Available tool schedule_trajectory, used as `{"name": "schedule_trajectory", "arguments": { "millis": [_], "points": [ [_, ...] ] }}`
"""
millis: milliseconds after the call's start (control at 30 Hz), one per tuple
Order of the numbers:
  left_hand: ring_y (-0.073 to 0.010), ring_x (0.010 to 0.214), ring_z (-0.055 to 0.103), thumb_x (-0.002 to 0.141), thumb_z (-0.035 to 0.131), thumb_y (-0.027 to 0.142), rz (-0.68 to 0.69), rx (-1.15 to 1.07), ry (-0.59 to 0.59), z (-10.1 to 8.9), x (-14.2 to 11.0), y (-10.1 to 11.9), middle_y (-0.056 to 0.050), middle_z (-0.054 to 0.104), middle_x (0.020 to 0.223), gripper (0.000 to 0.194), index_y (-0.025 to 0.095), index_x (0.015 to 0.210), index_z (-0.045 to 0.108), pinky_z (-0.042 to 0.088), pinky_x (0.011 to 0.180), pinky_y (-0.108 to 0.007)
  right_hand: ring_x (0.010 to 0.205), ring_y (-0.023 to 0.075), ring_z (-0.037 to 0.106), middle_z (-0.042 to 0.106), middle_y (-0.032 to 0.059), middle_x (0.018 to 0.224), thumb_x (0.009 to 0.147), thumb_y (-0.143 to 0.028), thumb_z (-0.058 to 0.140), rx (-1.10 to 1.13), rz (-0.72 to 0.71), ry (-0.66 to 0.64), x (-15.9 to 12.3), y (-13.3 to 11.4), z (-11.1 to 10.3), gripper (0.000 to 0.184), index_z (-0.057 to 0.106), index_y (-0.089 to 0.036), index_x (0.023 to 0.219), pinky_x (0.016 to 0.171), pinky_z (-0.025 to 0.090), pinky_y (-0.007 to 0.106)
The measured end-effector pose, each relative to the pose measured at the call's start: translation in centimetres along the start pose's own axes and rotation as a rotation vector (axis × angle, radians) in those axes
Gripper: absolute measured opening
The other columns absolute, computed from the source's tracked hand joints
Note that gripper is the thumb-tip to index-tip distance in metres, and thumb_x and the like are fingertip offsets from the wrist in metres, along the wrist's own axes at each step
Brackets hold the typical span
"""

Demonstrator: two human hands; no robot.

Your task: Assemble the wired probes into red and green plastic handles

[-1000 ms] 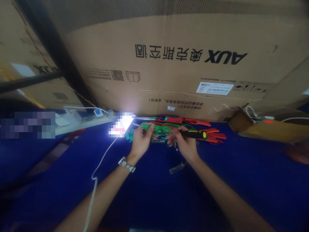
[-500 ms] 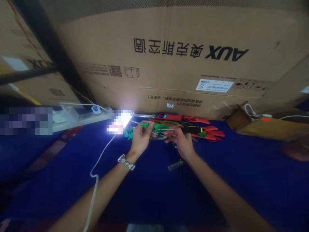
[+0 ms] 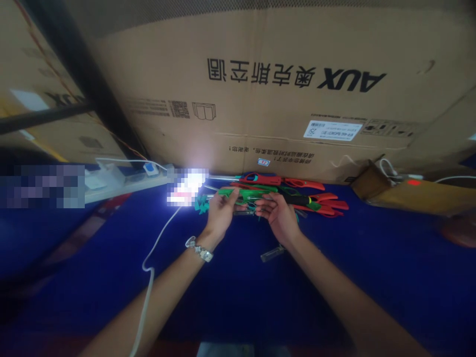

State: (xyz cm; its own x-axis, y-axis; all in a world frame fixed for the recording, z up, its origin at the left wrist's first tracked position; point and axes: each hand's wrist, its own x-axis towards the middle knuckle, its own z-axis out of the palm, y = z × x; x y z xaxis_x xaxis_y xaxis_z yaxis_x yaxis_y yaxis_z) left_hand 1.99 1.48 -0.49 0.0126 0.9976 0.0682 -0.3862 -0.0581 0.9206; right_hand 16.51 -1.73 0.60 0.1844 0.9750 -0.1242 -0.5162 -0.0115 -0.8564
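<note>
The green plastic lighter casing [image 3: 247, 193] is lying roughly level above the blue-covered desk [image 3: 238, 297], near the large brown cardboard box [image 3: 260, 114] at the back. I have its left part pinched between the thumb and fingers of my left hand [image 3: 219, 213]. My right hand [image 3: 281, 218] is closed around a screwdriver with a black and yellow handle [image 3: 297, 200], its thin metal shaft pointing left toward the casing; from here I can't tell whether the tip touches it.

Behind my hands I can see a red lighter with a long metal tube [image 3: 264, 179], and a red plastic handle piece [image 3: 305, 184] just to its right. More red plastic pieces [image 3: 330, 204] fan out beyond the screwdriver. Small teal plastic parts [image 3: 202, 204] sit beside my left hand, below a glaring light [image 3: 193, 179]. A clear plastic piece [image 3: 272, 254] lies nearer me, just below my right hand.
</note>
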Motion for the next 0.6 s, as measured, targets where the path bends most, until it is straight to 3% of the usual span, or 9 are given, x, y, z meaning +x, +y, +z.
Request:
{"name": "schedule_trajectory", "arguments": {
  "millis": [200, 400, 500, 600],
  "points": [
    [-0.0145, 0.054, 0.068, 0.066, 0.086, 0.05, -0.023, -0.002, 0.011, 0.1, -0.1, -0.1, 0.0, 0.072, 0.076, 0.046, 0.016, 0.089, 0.064, 0.061, 0.057, -0.031, 0.056, 0.0172, 0.067, 0.074, 0.0047, 0.064, 0.082, -0.028, 0.063, 0.059, 0.073, 0.07, 0.1, -0.1, 0.2, 0.012, 0.063, -0.02, 0.073, 0.054, 0.06, 0.028],
    [-0.0159, 0.051, 0.067, 0.071, 0.081, 0.054, 0.071, 0.106, 0.005, -0.5, 0.6, -0.4, 0.001, 0.069, 0.069, 0.047, 0.016, 0.091, 0.063, 0.059, 0.052, -0.03, 0.054, 0.0155, 0.067, 0.073, 0.0041, 0.062, 0.077, -0.028, 0.064, 0.067, 0.033, 0.028, 0.0, -0.3, 0.0, 0.011, 0.062, -0.018, 0.073, 0.051, 0.058, 0.024],
    [-0.0167, 0.053, 0.067, 0.079, 0.074, 0.052, 0.181, 0.27, -0.016, -1.1, 0.8, -0.3, 0.001, 0.068, 0.067, 0.039, 0.017, 0.093, 0.064, 0.058, 0.051, -0.029, 0.054, 0.017, 0.068, 0.074, 0.0051, 0.064, 0.074, -0.03, 0.067, -0.002, -0.034, -0.013, 0.0, -0.4, -0.2, 0.014, 0.061, -0.018, 0.074, 0.049, 0.058, 0.026],
    [-0.0161, 0.063, 0.07, 0.09, 0.066, 0.044, 0.362, 0.53, -0.088, -1.6, 0.7, 0.2, -0.002, 0.074, 0.08, 0.027, 0.019, 0.098, 0.069, 0.058, 0.059, -0.027, 0.052, 0.0184, 0.068, 0.073, 0.0047, 0.062, 0.069, -0.032, 0.069, -0.09, -0.104, -0.058, -0.2, -0.4, -0.1, 0.017, 0.06, -0.018, 0.073, 0.045, 0.057, 0.027]
  ]
}}
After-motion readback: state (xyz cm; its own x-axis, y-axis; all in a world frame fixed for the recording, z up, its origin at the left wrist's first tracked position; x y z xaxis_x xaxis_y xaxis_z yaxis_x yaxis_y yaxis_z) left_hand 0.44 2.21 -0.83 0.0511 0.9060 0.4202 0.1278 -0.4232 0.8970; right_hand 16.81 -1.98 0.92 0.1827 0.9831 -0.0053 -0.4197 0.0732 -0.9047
